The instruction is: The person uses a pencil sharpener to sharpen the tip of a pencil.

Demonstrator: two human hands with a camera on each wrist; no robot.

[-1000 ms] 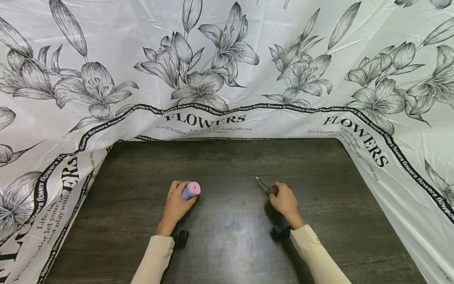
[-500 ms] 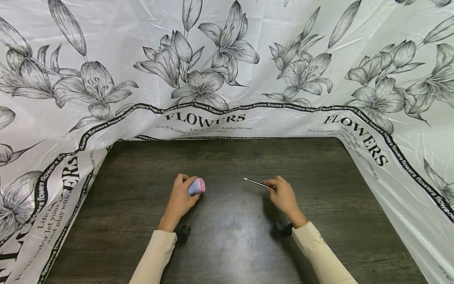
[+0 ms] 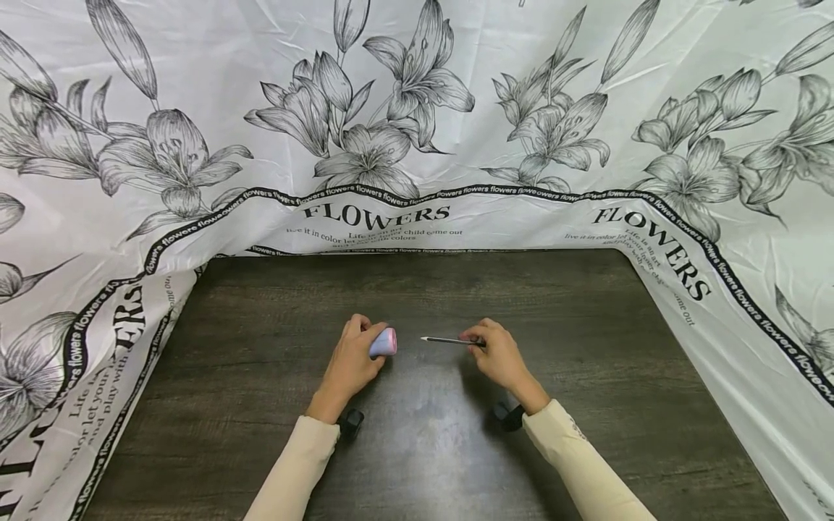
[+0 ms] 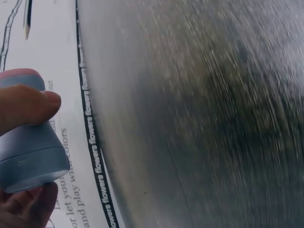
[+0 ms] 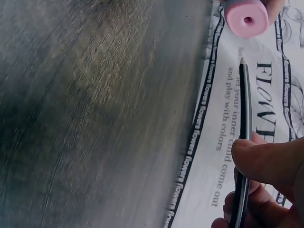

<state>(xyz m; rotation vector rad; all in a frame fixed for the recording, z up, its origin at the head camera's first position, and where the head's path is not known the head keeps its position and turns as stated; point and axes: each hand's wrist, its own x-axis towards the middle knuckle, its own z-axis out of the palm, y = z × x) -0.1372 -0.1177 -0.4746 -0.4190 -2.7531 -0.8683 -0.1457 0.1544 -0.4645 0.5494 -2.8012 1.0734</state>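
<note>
My left hand (image 3: 355, 358) grips a small blue sharpener with a pink end (image 3: 383, 341), held just above the dark wooden table (image 3: 417, 434). The left wrist view shows its blue body (image 4: 28, 147) between my thumb and fingers. A thin dark pencil (image 3: 449, 340) is pinched in my right hand (image 3: 498, 356), its tip pointing left at the sharpener's pink end across a short gap. In the right wrist view the pencil (image 5: 244, 137) points at the hole in the pink end (image 5: 247, 18).
A white sheet printed with grey lilies and "FLOWERS" lettering (image 3: 391, 145) rises behind the table and drapes down both sides (image 3: 730, 304). Cream sleeves cover both forearms (image 3: 573, 463).
Both hands have moved toward each other at the table's middle. The pencil has swung from pointing up-left to lying level, its tip now close to the sharpener's pink end.
</note>
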